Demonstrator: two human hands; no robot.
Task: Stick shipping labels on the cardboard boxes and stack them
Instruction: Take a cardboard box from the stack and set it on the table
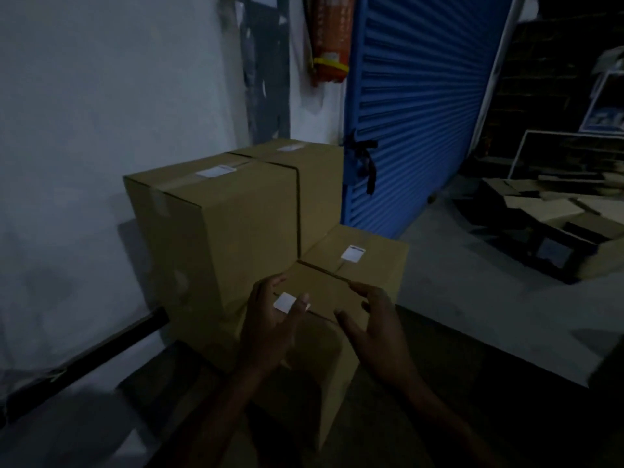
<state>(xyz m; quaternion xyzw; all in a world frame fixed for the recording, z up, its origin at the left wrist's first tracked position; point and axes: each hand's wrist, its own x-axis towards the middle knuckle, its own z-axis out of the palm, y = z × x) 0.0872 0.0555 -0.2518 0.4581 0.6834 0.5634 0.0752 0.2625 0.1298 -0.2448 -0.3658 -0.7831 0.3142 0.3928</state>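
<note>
Holding a small white label in loosely curled fingers, left hand hovers over front cardboard box. Right hand spread open, empty, over the same box top. Labelled tall boxes behind left, labelled low box behind right, beside blue shutter.

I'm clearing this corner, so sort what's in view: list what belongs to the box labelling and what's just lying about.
Job:
- nearest box under both hands
- white label at the left hand
- right hand
- three labelled boxes

Lying about:
- fire extinguisher
- blue shutter
- flattened cardboard
- black bar
</note>
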